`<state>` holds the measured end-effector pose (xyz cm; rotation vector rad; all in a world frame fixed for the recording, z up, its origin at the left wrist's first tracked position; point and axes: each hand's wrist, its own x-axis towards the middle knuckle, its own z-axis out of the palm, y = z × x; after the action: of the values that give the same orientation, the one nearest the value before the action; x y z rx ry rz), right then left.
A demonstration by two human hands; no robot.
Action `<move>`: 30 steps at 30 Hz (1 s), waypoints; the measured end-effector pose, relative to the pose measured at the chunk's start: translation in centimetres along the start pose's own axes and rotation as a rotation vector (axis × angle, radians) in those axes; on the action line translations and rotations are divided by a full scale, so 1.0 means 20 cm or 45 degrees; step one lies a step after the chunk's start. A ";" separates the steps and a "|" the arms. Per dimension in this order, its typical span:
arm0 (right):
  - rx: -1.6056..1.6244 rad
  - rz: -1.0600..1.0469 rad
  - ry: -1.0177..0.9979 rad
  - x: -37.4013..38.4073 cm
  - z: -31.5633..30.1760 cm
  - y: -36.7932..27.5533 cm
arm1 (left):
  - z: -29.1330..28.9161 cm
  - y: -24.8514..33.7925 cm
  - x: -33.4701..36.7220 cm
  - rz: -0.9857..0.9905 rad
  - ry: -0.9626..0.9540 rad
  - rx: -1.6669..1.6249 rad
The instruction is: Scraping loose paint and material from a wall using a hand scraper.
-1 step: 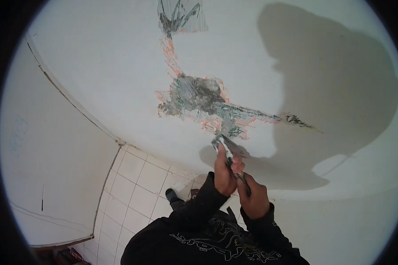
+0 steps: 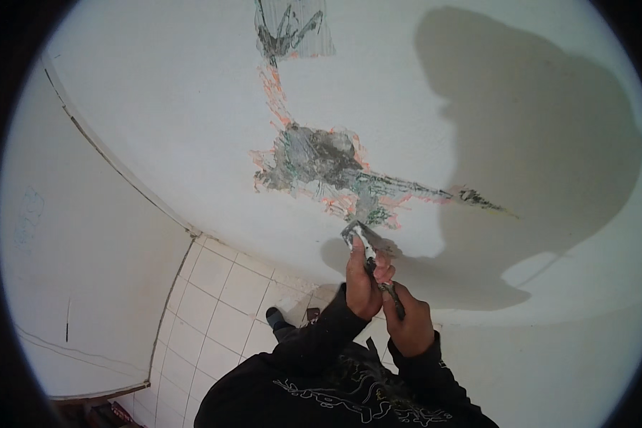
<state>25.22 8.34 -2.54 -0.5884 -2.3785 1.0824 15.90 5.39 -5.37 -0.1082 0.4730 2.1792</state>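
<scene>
A scraper (image 2: 368, 246), its blade smeared with white and grey, points up at the wall just below a rough patch. My left hand (image 2: 362, 285) is wrapped round it near the blade, with the thumb laid along it. Lower down, the fingers of my right hand (image 2: 412, 324) close on the dark handle (image 2: 394, 294). Above the blade, the rough patch (image 2: 317, 157) shows grey filler with orange and green edges. Whether the blade touches the wall I cannot tell.
The white wall (image 2: 185, 121) carries another grey patch (image 2: 303, 36) higher up and a dark streak (image 2: 478, 197) to the right. My shadow (image 2: 542, 135) falls across its right side. A pale panel (image 2: 85, 250) stands at left. Below are white floor tiles (image 2: 207, 285) and my foot (image 2: 274, 315).
</scene>
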 end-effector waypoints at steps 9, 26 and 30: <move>0.053 0.072 -0.018 -0.04 -0.03 0.01 | -0.02 0.00 0.00 -0.012 0.066 -0.078; 0.033 -0.035 0.005 -0.01 -0.02 0.04 | -0.05 0.03 0.03 0.057 -0.014 -0.082; 0.055 -0.057 -0.070 0.04 0.02 -0.01 | -0.03 0.06 0.02 0.102 0.048 -0.074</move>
<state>24.26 8.49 -2.39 -0.4935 -2.3970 1.1413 14.62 4.78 -5.55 -0.1653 0.4419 2.2736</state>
